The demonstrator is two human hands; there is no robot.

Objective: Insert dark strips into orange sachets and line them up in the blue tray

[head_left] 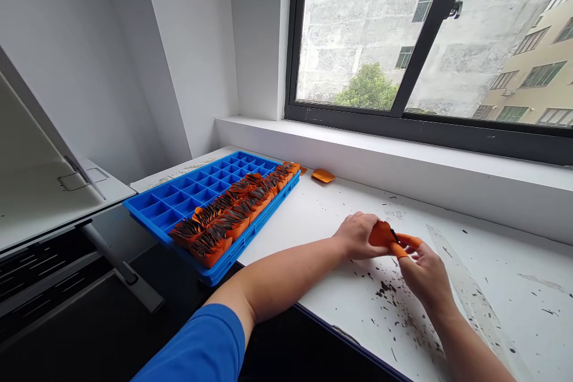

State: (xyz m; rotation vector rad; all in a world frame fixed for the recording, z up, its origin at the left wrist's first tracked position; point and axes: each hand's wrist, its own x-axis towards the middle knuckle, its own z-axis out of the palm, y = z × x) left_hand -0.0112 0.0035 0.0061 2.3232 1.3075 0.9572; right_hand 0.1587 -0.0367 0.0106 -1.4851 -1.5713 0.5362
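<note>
My left hand (357,236) is closed around a small orange piece (381,234) just above the white table (492,298). My right hand (423,271) meets it from the right, with orange covers on its fingertips (405,245), pinching something thin and dark at the piece's edge. To the left lies a blue compartment tray (179,197). Its near rows are packed with several orange pieces (224,224) that have dark material on them. Its far rows are bare.
Dark shavings (394,304) are scattered over the table under my hands. A loose orange piece (323,175) lies by the sill wall. A grey machine (54,191) stands at the left, and a window (430,42) is behind.
</note>
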